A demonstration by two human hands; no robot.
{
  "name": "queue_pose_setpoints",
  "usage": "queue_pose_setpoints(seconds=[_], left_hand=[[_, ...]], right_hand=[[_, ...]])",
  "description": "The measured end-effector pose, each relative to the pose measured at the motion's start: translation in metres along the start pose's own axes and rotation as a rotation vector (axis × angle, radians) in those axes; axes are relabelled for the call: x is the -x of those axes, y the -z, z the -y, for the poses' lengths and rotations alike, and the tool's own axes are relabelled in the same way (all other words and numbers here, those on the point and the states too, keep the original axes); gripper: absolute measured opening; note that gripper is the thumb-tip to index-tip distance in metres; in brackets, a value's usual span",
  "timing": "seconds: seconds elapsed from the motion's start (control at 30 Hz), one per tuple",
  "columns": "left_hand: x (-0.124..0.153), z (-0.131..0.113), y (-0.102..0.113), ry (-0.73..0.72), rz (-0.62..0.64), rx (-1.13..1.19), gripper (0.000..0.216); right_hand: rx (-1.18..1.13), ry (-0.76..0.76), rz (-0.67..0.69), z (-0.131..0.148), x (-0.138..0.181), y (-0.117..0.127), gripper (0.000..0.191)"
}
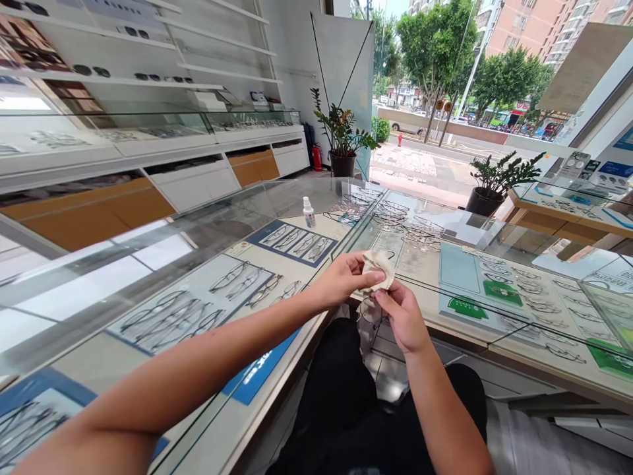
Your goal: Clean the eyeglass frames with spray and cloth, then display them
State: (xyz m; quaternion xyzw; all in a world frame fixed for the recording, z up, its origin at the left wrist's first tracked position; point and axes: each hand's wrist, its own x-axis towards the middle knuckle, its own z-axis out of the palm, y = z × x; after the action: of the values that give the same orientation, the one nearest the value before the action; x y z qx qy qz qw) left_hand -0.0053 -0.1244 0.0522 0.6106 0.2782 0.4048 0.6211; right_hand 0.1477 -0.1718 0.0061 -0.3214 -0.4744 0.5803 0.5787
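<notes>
My left hand (pixel 346 276) is closed on a crumpled cream cloth (pixel 380 262), its thumb pressed across the folds. My right hand (pixel 404 316) is just below and to the right, its thumb and fingers pinched on a pair of eyeglasses (pixel 368 309). One round, thin-rimmed lens hangs under the hands. The rest of the frame is hidden by the cloth and fingers. Both hands meet above my lap, by the inner corner of the glass counters. On the left counter stands a small white bottle (pixel 309 214), beyond my left hand.
Glass display counters run along my left and front, with rows of eyeglasses on blue trays (pixel 297 241) and green cards (pixel 502 292). Potted plants (pixel 342 165) stand near the window. Shelves with sunglasses (pixel 133 31) line the left wall.
</notes>
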Motion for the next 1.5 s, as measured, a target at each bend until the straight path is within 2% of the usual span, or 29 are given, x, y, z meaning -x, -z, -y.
queue_pose_setpoints(seconds=[0.1, 0.27, 0.4, 0.53, 0.63, 0.83, 0.93, 1.03, 1.1, 1.13, 1.17, 1.3, 1.4, 1.5], left_hand=[[0.0, 0.002, -0.001, -0.033, -0.121, -0.075, 0.053], [-0.005, -0.007, 0.016, 0.047, -0.107, -0.131, 0.061], [-0.006, -0.029, 0.044, 0.049, -0.25, -0.132, 0.059], [-0.002, -0.055, 0.077, 0.048, -0.385, -0.298, 0.051], [0.001, -0.067, 0.103, 0.135, -0.465, -0.441, 0.043], [0.006, -0.072, 0.153, 0.331, -0.519, -0.636, 0.034], [0.008, -0.07, 0.164, 0.332, -0.593, -0.856, 0.036], [0.009, -0.074, 0.155, 0.23, -0.651, -1.02, 0.058], [0.009, -0.077, 0.139, 0.124, -0.675, -1.049, 0.067], [0.009, -0.079, 0.127, 0.048, -0.648, -1.058, 0.069], [0.01, -0.08, 0.115, -0.045, -0.589, -1.055, 0.071], [0.017, -0.074, 0.063, -0.407, -0.124, -1.108, 0.087], [0.024, -0.064, 0.033, -0.505, 0.084, -1.157, 0.082], [0.027, -0.054, 0.02, -0.543, 0.181, -1.173, 0.067]], right_hand=[[0.044, 0.025, -0.011, -0.008, 0.001, -0.005, 0.032], [-0.084, -0.001, -0.075, -0.006, -0.001, -0.003, 0.033], [-0.154, 0.063, -0.133, 0.008, -0.001, 0.005, 0.03], [-0.199, 0.06, -0.118, 0.018, 0.002, 0.011, 0.029], [-0.224, 0.037, -0.114, 0.021, 0.004, 0.012, 0.029], [-0.223, 0.028, -0.1, 0.024, 0.007, 0.012, 0.028], [-0.216, 0.029, -0.088, 0.025, 0.008, 0.013, 0.028], [-0.218, 0.03, -0.086, 0.026, 0.008, 0.014, 0.027], [-0.226, 0.026, -0.078, 0.026, 0.008, 0.013, 0.027], [-0.226, 0.023, -0.07, 0.025, 0.008, 0.013, 0.028], [-0.222, 0.015, -0.058, 0.025, 0.008, 0.013, 0.028], [-0.162, -0.043, -0.004, 0.024, 0.01, 0.011, 0.03], [-0.144, -0.08, 0.075, 0.026, 0.012, 0.008, 0.031], [-0.145, -0.106, 0.159, 0.028, 0.014, 0.007, 0.031]])
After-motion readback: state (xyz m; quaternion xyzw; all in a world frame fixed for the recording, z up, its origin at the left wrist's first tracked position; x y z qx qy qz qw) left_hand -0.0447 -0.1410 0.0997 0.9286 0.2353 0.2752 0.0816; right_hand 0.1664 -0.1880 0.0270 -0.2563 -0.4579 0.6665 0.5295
